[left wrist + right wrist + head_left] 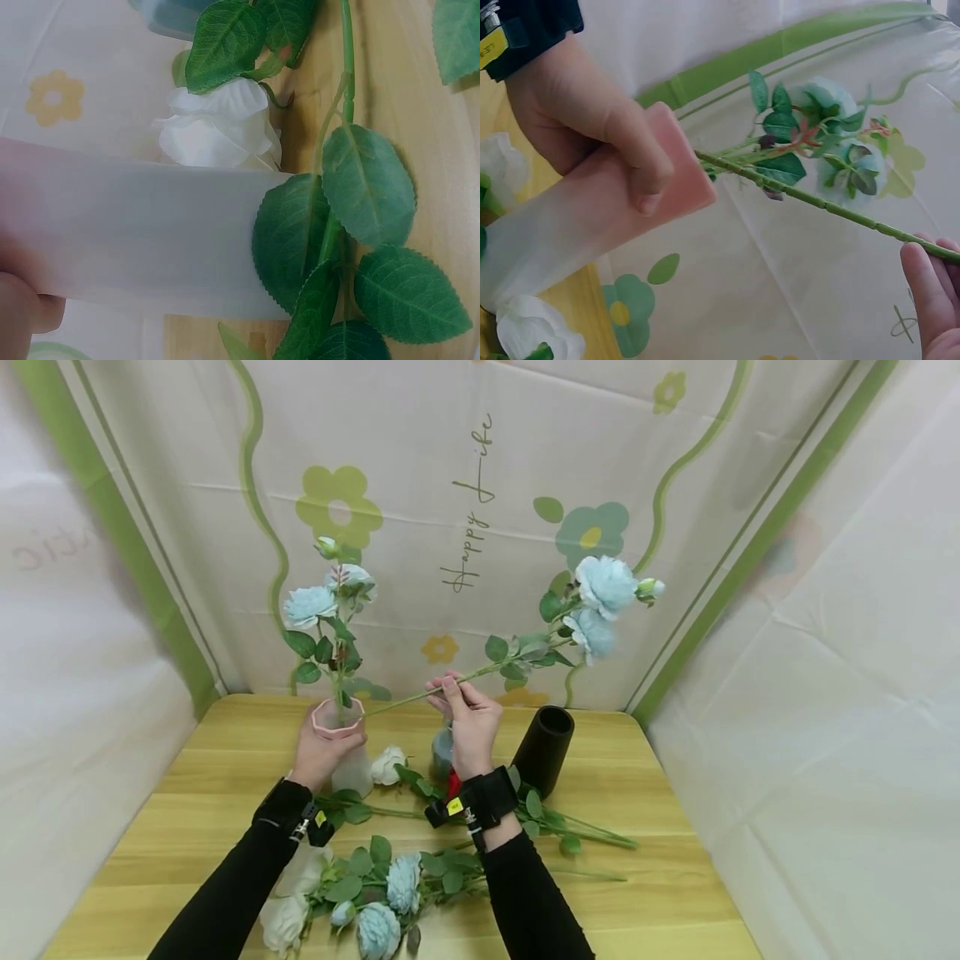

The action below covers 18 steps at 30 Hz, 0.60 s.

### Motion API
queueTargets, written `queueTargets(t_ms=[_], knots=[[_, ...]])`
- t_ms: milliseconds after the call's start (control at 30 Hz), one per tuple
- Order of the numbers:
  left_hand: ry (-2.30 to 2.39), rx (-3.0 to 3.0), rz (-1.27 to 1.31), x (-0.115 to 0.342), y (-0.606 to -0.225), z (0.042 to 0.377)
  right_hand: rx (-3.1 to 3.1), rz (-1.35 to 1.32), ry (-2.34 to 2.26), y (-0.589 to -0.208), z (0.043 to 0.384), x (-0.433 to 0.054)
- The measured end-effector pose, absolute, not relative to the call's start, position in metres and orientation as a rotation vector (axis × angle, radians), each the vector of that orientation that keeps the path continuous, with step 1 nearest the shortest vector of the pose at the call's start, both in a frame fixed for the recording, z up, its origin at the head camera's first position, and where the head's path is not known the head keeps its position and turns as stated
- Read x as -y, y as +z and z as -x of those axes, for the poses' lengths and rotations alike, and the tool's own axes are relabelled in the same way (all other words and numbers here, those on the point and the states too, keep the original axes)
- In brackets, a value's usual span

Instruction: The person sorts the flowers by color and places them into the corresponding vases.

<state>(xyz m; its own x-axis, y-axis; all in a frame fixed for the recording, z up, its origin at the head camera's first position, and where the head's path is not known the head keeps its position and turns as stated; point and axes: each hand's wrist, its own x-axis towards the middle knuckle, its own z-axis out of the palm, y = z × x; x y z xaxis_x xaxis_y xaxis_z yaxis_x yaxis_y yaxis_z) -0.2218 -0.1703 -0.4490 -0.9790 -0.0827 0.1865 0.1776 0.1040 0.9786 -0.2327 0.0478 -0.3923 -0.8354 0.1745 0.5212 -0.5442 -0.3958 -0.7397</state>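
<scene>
My left hand [318, 750] grips a frosted vase, pink at the rim and white below [351, 774], round its upper part. A spray of pale blue flowers [309, 607] stands in this vase. My right hand [474, 725] pinches the green stem of a second blue flower spray [604, 587], between thumb and fingers. That spray slants up to the right, its blooms far from the vase. The lower end of its stem [832, 208] is right at the vase's rim in the right wrist view. Green leaves [367, 184] overlap the vase's base in the left wrist view.
A black vase [543, 756] stands tilted in view to the right, and a grey-blue container [441, 752] sits behind my right wrist. White roses [285, 922], blue flowers [378, 931] and leafy stems lie across the wooden table [660, 910]. Fabric walls surround it.
</scene>
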Motion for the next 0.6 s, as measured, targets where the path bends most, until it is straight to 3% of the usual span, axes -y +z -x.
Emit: queueTargets(t_ms=[400,600], knots=[[-2.003,2.129,0.096,0.178,-0.48,0.242,1.504,-0.76,2.227,-0.386,0.232,-0.03],[-1.972,2.115,0.095,0.177,-0.484,0.245,1.576,-0.749,2.218,-0.381,0.23,-0.025]])
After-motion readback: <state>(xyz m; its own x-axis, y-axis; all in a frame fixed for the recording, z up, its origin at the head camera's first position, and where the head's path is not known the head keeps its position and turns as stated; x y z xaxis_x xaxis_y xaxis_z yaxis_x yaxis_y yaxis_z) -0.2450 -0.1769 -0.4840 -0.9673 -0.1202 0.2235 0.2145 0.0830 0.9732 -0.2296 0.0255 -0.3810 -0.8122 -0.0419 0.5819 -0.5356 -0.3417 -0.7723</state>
